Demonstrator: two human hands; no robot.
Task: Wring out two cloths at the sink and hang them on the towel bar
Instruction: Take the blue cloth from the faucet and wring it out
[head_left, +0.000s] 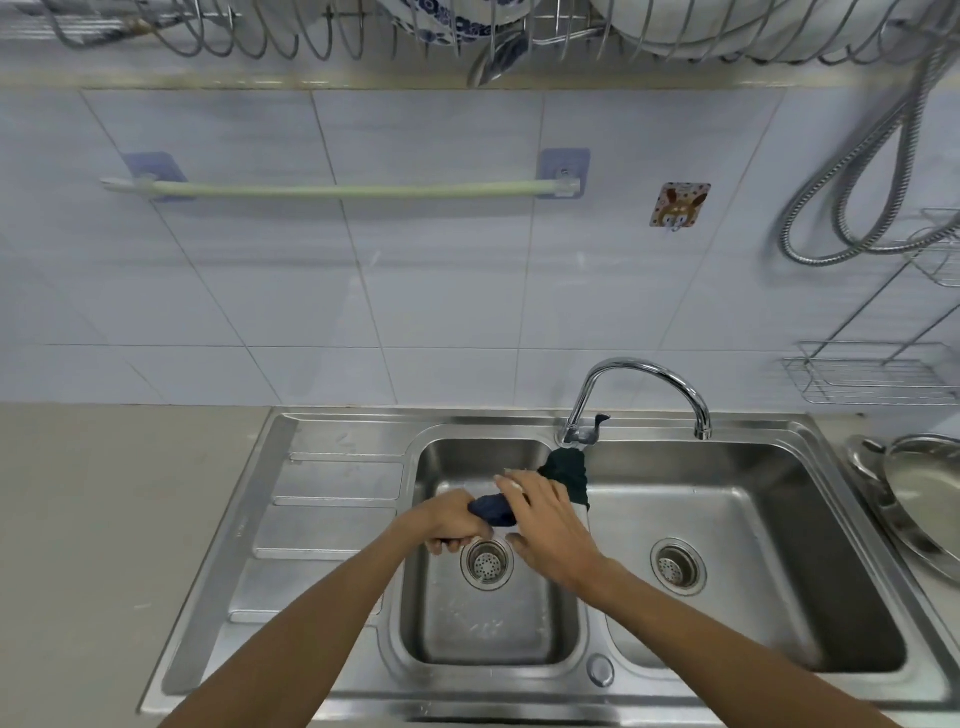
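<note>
Pale blue tiles covered the wall in front of me, and a light green towel bar (343, 190) ran across them on two blue stick-on mounts, with nothing hanging on it. Above it hung a wire dish rack (311, 31) holding blue-patterned crockery, and a flexible metal hose (878, 171) looped down at the right. Below the tiles sat a steel double sink (343, 519) set into a grey counter (104, 519), its ribbed drainboard to the left and a curved chrome faucet (644, 384) rising behind the divider between the two basins. Both my hands were over the left basin, above its drain strainer (487, 564). My left hand (449, 525) was closed tight around one end of a dark navy cloth (492, 510), which was rolled into a thick twist. My right hand (550, 525) lay over the other end, fingers curled loosely across it and the thumb spread below. The second cloth (569, 475), dark green, was draped over the divider just below the faucet base, partly hidden behind my right hand. A steel basin (914, 499) rested on the counter at the far right.
</note>
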